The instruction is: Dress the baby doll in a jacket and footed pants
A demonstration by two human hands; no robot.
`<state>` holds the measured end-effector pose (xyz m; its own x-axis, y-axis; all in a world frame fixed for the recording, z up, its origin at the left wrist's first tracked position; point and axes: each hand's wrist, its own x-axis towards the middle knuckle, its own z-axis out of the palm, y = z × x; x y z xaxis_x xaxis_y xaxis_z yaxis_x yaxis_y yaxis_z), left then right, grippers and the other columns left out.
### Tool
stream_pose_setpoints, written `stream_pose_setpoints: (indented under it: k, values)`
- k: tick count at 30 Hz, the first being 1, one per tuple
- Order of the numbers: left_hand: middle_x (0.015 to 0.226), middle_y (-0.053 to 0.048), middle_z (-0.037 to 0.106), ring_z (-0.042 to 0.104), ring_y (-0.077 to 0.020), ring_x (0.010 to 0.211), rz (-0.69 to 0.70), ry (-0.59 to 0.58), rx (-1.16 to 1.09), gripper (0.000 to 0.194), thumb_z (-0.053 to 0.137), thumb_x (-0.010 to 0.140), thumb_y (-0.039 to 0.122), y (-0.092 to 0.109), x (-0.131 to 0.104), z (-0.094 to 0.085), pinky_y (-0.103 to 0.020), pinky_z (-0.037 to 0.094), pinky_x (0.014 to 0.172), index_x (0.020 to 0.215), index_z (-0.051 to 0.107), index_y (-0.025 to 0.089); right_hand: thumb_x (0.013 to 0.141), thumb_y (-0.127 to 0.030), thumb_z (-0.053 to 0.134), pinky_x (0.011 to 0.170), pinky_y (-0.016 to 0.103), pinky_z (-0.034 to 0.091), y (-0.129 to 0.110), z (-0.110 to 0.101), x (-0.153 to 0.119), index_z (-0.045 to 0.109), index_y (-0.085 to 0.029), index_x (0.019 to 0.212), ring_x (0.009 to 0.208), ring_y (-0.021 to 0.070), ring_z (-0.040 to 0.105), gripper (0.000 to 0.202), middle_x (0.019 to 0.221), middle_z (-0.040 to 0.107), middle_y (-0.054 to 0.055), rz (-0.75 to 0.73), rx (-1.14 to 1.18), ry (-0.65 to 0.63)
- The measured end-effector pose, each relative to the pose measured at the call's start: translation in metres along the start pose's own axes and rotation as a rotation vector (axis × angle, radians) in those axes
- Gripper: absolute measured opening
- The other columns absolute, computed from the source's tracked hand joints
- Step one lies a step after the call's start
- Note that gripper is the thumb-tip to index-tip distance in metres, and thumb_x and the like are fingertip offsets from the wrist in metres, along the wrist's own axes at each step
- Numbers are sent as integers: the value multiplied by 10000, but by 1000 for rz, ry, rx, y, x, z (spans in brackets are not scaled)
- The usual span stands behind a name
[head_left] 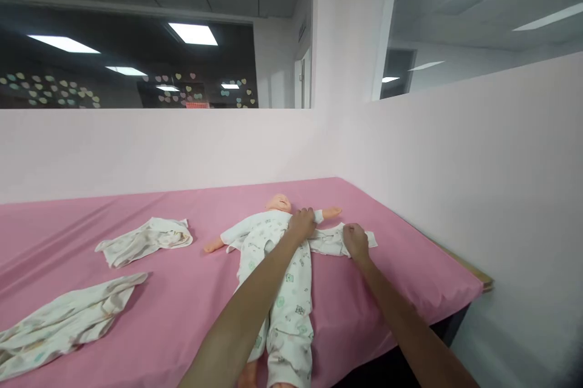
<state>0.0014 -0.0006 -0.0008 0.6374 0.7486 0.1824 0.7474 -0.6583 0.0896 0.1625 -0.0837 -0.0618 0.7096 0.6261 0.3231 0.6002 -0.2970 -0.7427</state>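
A baby doll [279, 203] lies on its back, its head toward the wall, dressed in white printed baby clothes [289, 291]. Its arms stretch out to both sides. My left hand [302, 225] is closed at the doll's chest and shoulder on the right side, gripping the edge of the baby top. A white piece of baby clothing [328, 241] spreads out to the right from beside the doll's body, below its outstretched arm. My right hand [356, 242] has its fingers curled onto that cloth. Whether this cloth is part of the worn top, I cannot tell.
A pink sheet [182, 309] covers the table. At the left lie a crumpled white garment [148, 241] and, nearer, a long printed garment [73, 318]. White walls [455, 169] with windows stand behind and to the right. A wooden edge [469, 268] shows at the table's right corner.
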Motion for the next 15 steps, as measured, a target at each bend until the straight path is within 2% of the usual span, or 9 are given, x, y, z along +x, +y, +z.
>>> stream_pose_setpoints:
  k: [2,5,7,9,12,15]
  values:
    - [1231,-179,592,556,-294,1150,-1,-6,9,334,458,910,253,3,0,2,-380,453,897,1214,481,116,887,-333,419,762,303,432,-6,2,-10,676,-177,938,868,221,603,305,928,683,87,-112,-55,-50]
    - [1218,-174,604,557,-296,1159,19,-15,11,367,543,866,289,7,0,3,-378,450,918,1195,514,130,891,-274,431,879,362,376,-18,3,-26,671,-153,892,992,269,548,268,1006,639,141,-244,-133,-55]
    - [1190,-168,620,578,-296,1132,32,-16,-2,396,593,830,320,8,-1,1,-373,458,907,1176,537,136,896,-236,409,941,394,328,-27,2,-35,661,-145,872,1064,296,507,268,1047,614,167,-318,-151,-59]
    - [1171,-149,635,605,-280,1086,46,-6,-32,427,618,813,374,3,-4,-7,-351,472,878,1170,551,151,904,-234,392,951,391,313,-35,1,-41,645,-158,827,1057,292,503,276,1005,619,155,-376,-132,-96]
    - [1209,-93,631,593,-230,1104,55,68,-89,423,574,848,432,-17,-15,-25,-301,459,897,1200,544,199,914,-265,378,862,337,352,-45,5,-48,600,-189,715,929,245,540,308,843,630,98,-396,-45,-195]
    - [1184,-73,631,555,-212,1131,-26,205,-121,281,421,934,360,-54,-40,-41,-308,417,947,1119,564,205,902,-327,410,716,292,371,-53,16,-50,564,-199,642,771,200,549,328,713,617,41,-339,102,-342]
